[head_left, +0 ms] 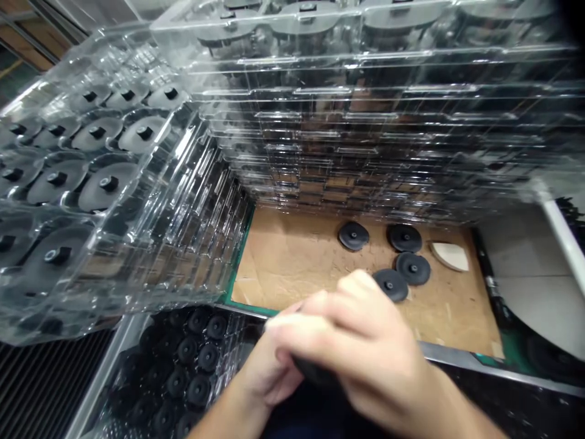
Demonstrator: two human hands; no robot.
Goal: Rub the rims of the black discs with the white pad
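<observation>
Both my hands meet at the bottom middle of the head view, close to the near edge of the work surface. My right hand (361, 332), blurred by motion, curls over a black part (315, 372), of which only a dark sliver shows beneath the fingers. Against it from the left presses my left hand (269, 366), its fingers bent and partly covered by the right. Beyond them on the brown cardboard (283, 256) lie several black discs with small central hubs, among them a disc (353, 235) and a nearer one (390, 285).
A tall stack of clear plastic trays (347, 116) walls off the back. Another tray stack (183, 201) at left carries discs with stubs. A clear-walled container of black parts (187, 372) sits lower left. A pale wedge-shaped piece (450, 256) and a light grey panel (534, 268) are at right.
</observation>
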